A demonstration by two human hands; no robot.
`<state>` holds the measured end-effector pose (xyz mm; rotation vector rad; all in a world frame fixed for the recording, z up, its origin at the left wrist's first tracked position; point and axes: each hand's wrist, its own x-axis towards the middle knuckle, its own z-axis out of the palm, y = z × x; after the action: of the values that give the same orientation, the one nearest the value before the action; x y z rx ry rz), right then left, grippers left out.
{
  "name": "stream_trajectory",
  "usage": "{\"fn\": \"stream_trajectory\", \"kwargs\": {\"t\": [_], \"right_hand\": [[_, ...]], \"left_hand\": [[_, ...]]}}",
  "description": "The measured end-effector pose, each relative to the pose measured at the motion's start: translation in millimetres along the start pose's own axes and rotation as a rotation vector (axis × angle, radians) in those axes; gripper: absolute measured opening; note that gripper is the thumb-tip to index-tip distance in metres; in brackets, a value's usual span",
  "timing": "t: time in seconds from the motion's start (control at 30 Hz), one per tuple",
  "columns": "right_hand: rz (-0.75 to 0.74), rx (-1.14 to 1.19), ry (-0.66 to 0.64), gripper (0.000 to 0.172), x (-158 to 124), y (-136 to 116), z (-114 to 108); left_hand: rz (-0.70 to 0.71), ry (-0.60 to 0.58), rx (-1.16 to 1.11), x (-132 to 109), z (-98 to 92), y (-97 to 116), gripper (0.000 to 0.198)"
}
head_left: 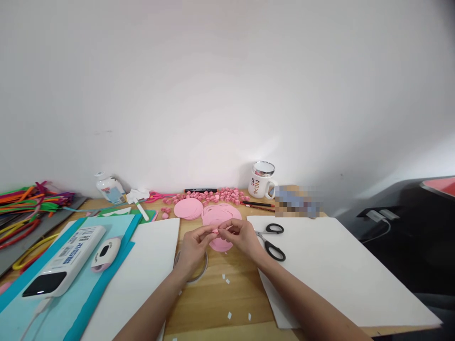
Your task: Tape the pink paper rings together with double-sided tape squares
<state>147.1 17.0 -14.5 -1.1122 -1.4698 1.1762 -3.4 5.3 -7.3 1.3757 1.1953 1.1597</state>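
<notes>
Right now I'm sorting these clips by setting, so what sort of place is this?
Probably a craft desk: a wooden table against a plain wall, with pink paper circles, scissors and a heap of coloured pipe cleaners. The left hand and right hand pinch a small pink piece together.

Quick count: two hands, my left hand [194, 247] and my right hand [242, 237], with one small pink paper piece [215, 231] between them. One pair of black-handled scissors [270, 241]. Two big white paper sheets, a left sheet [142, 272] and a right sheet [337, 270]. One white mug with a silver lid [262, 180]. One black marker [201, 190], two pencils [258, 204], one white power bank [62, 265]. The little pink rolled bits [216, 195] are too many to count.
</notes>
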Motion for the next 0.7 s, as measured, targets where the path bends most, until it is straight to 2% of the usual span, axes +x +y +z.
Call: {"fn": "stream_trajectory", "kwargs": {"t": [0.2,0.33,0.47,0.7], "right_hand": [[0.033,0.047,-0.027,0.027,0.3,3.0,2.7],[0.015,0.109,0.032,0.032,-0.3,1.5,2.0],[-0.016,0.037,0.024,0.03,-1.2,1.3,2.2],[-0.076,-0.107,-0.051,0.022,-1.3,8.1,3.3]], "left_hand": [[-0.01,0.013,-0.026,2.4,-2.2,0.0,0.017],[-0.068,-0.006,-0.101,2.0,-2.7,4.6,0.019],[-0.066,-0.001,-0.103,1.4,-2.2,6.0,0.016],[-0.004,-0.01,0.014,2.5,-2.0,-3.4,0.014]]}}
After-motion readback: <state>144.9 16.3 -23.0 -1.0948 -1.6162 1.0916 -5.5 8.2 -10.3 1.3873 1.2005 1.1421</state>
